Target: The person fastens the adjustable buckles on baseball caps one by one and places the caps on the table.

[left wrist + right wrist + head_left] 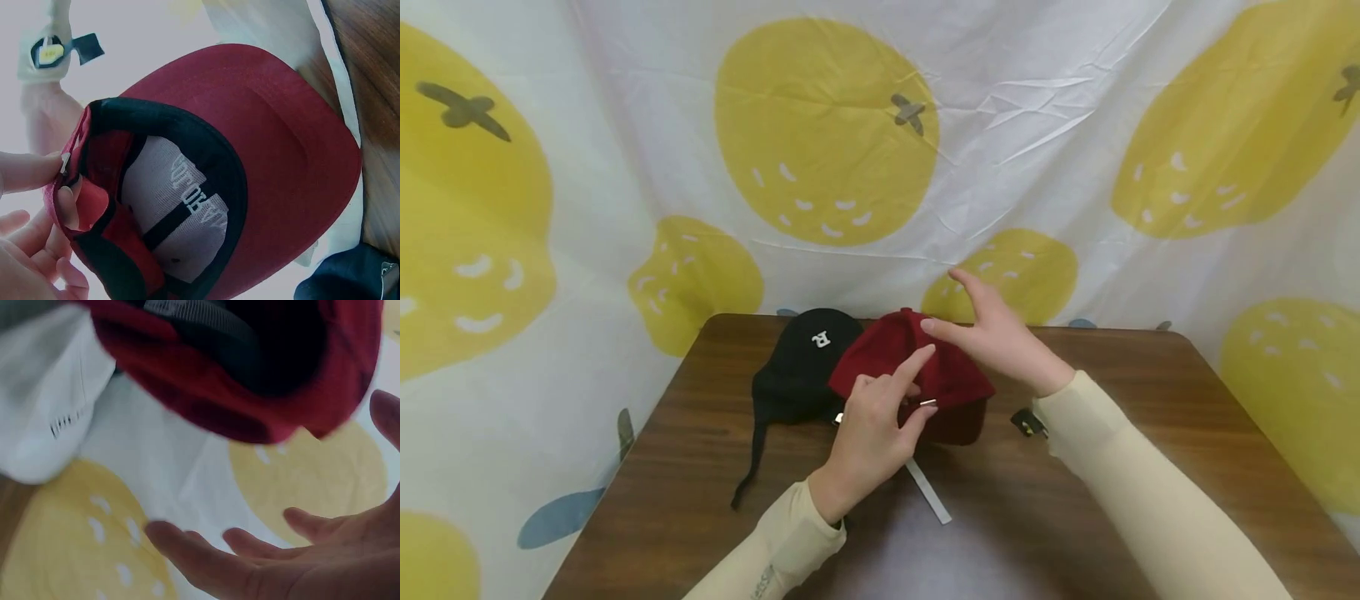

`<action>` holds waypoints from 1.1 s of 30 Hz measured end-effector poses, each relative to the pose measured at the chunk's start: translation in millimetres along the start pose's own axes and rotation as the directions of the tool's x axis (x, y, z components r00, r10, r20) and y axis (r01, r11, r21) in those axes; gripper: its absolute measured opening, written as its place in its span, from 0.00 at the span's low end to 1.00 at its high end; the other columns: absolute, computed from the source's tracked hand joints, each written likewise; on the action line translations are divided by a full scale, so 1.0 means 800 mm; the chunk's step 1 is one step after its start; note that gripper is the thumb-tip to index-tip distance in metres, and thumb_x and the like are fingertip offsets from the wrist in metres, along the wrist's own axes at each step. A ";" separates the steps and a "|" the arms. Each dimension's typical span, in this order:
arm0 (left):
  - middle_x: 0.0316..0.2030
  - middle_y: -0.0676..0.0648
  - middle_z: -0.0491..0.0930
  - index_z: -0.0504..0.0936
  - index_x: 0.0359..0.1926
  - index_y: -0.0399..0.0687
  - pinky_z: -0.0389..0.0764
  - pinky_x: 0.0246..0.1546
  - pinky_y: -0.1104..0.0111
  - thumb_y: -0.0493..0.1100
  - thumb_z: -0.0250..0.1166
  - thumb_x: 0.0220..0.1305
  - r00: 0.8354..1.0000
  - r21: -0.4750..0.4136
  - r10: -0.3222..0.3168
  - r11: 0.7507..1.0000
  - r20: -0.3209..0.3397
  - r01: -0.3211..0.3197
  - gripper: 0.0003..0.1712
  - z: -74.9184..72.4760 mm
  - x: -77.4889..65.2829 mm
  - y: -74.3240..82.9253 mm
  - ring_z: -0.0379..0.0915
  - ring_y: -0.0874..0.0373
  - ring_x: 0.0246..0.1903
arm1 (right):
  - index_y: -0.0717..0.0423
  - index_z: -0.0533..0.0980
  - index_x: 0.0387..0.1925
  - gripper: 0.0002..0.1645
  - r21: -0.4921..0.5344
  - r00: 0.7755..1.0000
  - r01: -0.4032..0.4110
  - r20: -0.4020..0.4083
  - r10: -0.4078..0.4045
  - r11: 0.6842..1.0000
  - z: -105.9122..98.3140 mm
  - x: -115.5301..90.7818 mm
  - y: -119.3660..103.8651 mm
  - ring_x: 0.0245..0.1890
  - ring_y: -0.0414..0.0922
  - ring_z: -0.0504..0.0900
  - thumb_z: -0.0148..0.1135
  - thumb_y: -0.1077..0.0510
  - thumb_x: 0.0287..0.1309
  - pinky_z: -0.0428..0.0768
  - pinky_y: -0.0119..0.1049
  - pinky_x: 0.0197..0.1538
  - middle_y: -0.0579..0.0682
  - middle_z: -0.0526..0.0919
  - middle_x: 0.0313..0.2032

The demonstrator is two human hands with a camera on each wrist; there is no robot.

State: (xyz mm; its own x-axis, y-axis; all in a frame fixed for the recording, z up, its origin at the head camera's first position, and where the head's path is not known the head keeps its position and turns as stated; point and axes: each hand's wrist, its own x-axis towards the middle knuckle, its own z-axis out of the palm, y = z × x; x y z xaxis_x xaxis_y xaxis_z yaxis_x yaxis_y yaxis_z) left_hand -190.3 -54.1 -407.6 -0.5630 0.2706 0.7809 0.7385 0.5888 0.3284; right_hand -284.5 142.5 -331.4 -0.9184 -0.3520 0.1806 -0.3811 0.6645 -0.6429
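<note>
A dark red baseball cap (880,354) is in my left hand (868,425), lifted toward the middle of the head view. The left wrist view shows that hand's thumb and finger pinching the cap's back strap at a small metal buckle (65,164). There the underside of the brim (294,144) and the grey lining (156,181) face the camera. My right hand (1000,337) hovers at the cap's right side. In the right wrist view its fingers (200,556) are spread and hold nothing, apart from the cap above them.
A black cap (797,375) with a white letter and a dangling strap lies left of the red one on the brown wooden table (1120,467). A white cap (50,400) appears in the right wrist view. A lemon-print cloth (1000,50) hangs behind.
</note>
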 end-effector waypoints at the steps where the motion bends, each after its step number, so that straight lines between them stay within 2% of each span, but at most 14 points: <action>1: 0.34 0.53 0.84 0.70 0.71 0.51 0.71 0.39 0.63 0.40 0.77 0.55 1.000 0.006 0.006 1.000 0.002 -0.006 0.44 0.001 0.000 0.000 0.79 0.62 0.32 | 0.45 0.51 0.79 0.59 0.024 0.999 -0.020 0.037 0.019 1.000 0.003 0.004 0.002 0.73 0.56 0.57 0.63 0.26 0.56 0.61 0.63 0.68 0.54 0.57 0.74; 4: 0.34 0.52 0.84 0.69 0.72 0.51 0.71 0.39 0.63 0.40 0.77 0.55 1.000 0.017 0.025 1.000 0.013 -0.025 0.45 0.003 -0.001 0.001 0.78 0.61 0.32 | 0.48 0.54 0.78 0.58 0.104 0.987 -0.088 0.141 0.073 0.991 0.010 0.010 0.010 0.70 0.56 0.63 0.65 0.27 0.55 0.66 0.60 0.66 0.55 0.62 0.72; 7: 0.34 0.52 0.83 0.68 0.72 0.51 0.71 0.39 0.63 0.40 0.77 0.55 0.999 0.026 0.039 0.999 0.022 -0.039 0.44 0.004 -0.002 0.002 0.79 0.61 0.32 | 0.48 0.60 0.74 0.53 0.195 0.970 -0.140 0.225 0.095 0.971 0.015 0.011 0.017 0.64 0.53 0.72 0.67 0.30 0.56 0.73 0.54 0.61 0.53 0.71 0.66; 11: 0.35 0.52 0.83 0.67 0.73 0.51 0.71 0.38 0.64 0.40 0.76 0.56 0.999 0.034 0.034 0.999 0.031 -0.035 0.44 0.004 -0.002 0.003 0.78 0.61 0.34 | 0.49 0.77 0.60 0.30 0.281 0.954 -0.120 0.298 0.032 0.952 0.019 0.011 0.024 0.46 0.50 0.82 0.67 0.40 0.62 0.82 0.46 0.49 0.52 0.83 0.49; 14: 0.36 0.53 0.83 0.67 0.73 0.52 0.71 0.38 0.66 0.41 0.76 0.57 0.999 0.038 0.027 0.999 0.046 -0.029 0.45 0.003 -0.001 0.003 0.78 0.62 0.34 | 0.48 0.84 0.46 0.12 0.277 0.948 -0.072 0.318 -0.021 0.958 0.022 0.010 0.026 0.34 0.49 0.83 0.66 0.49 0.64 0.83 0.43 0.40 0.52 0.86 0.36; 18: 0.35 0.54 0.82 0.67 0.73 0.52 0.72 0.37 0.67 0.42 0.76 0.57 0.998 0.042 0.036 0.998 0.057 -0.039 0.44 0.002 -0.001 0.001 0.76 0.62 0.33 | 0.47 0.85 0.39 0.05 0.214 0.953 -0.020 0.300 -0.046 0.977 0.022 0.008 0.023 0.28 0.47 0.82 0.65 0.55 0.65 0.82 0.41 0.35 0.50 0.85 0.29; 23: 0.35 0.54 0.80 0.68 0.73 0.51 0.70 0.36 0.67 0.44 0.77 0.55 0.995 0.040 0.085 0.995 0.051 -0.087 0.45 0.001 0.002 0.000 0.73 0.63 0.34 | 0.48 0.85 0.37 0.04 0.128 0.968 0.027 0.244 -0.058 0.991 0.011 0.002 0.011 0.28 0.46 0.82 0.66 0.57 0.63 0.82 0.42 0.35 0.48 0.85 0.28; 29: 0.43 0.51 0.81 0.69 0.72 0.51 0.72 0.39 0.66 0.45 0.78 0.54 0.985 0.063 0.168 0.983 0.040 -0.170 0.45 -0.004 0.006 0.002 0.75 0.59 0.41 | 0.48 0.85 0.37 0.03 0.078 0.988 0.040 0.145 -0.051 0.996 -0.025 -0.010 -0.001 0.28 0.46 0.83 0.69 0.55 0.62 0.82 0.43 0.35 0.46 0.86 0.29; 33: 0.47 0.51 0.80 0.71 0.71 0.50 0.73 0.41 0.66 0.43 0.77 0.53 0.983 0.048 0.184 0.982 0.021 -0.185 0.43 -0.009 0.009 0.005 0.76 0.58 0.45 | 0.49 0.85 0.40 0.06 0.038 0.996 0.056 0.063 -0.059 0.998 -0.054 -0.017 -0.009 0.30 0.46 0.84 0.69 0.56 0.62 0.82 0.41 0.35 0.46 0.87 0.33</action>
State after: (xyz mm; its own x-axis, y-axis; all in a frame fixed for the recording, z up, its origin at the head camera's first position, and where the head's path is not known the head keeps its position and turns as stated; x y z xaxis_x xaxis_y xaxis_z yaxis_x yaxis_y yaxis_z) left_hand -188.8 -55.3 -397.2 -0.4253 0.3901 0.8167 0.8109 0.5649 0.1525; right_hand -273.7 171.1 -297.5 -0.8860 -0.4313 0.1704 -0.4277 0.6178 -0.6599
